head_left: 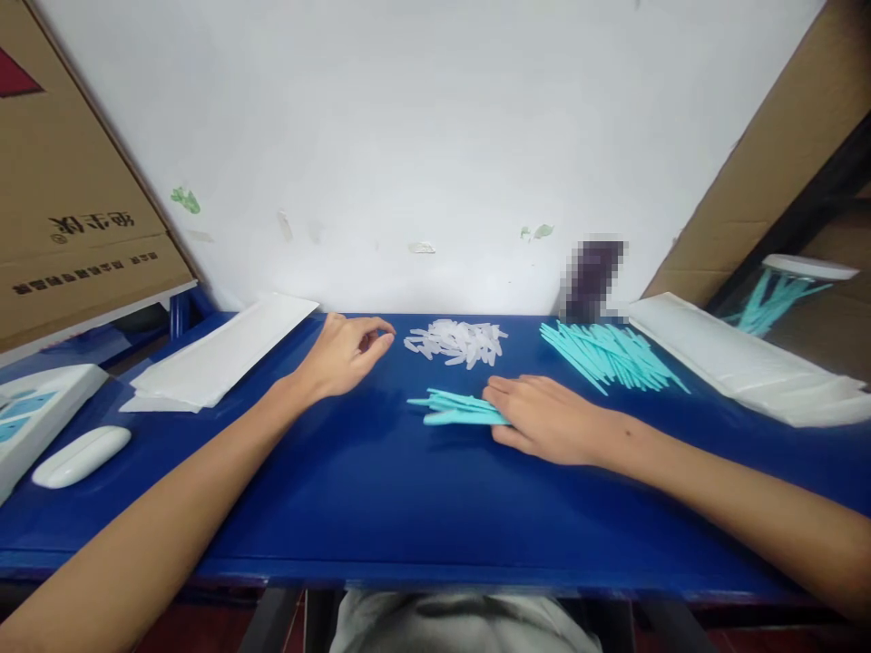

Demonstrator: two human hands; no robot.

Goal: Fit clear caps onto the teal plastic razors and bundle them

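Note:
My left hand (346, 352) rests on the blue table (381, 490), thumb and forefinger pinched together just left of a pile of small clear plastic caps (457, 342); what the pinch holds is too small to make out. My right hand (544, 417) lies low on the table with its fingers closed over one end of a small bundle of teal plastic sticks (455, 408). A larger loose heap of the same teal sticks (611, 355) lies behind the right hand.
Stacks of white sleeves lie at the far left (221, 352) and far right (741, 358). A white oval object (82, 455) and a white tray (34, 408) sit at the left edge. Cardboard boxes (74, 190) flank the table; a jar of teal sticks (782, 295) stands right.

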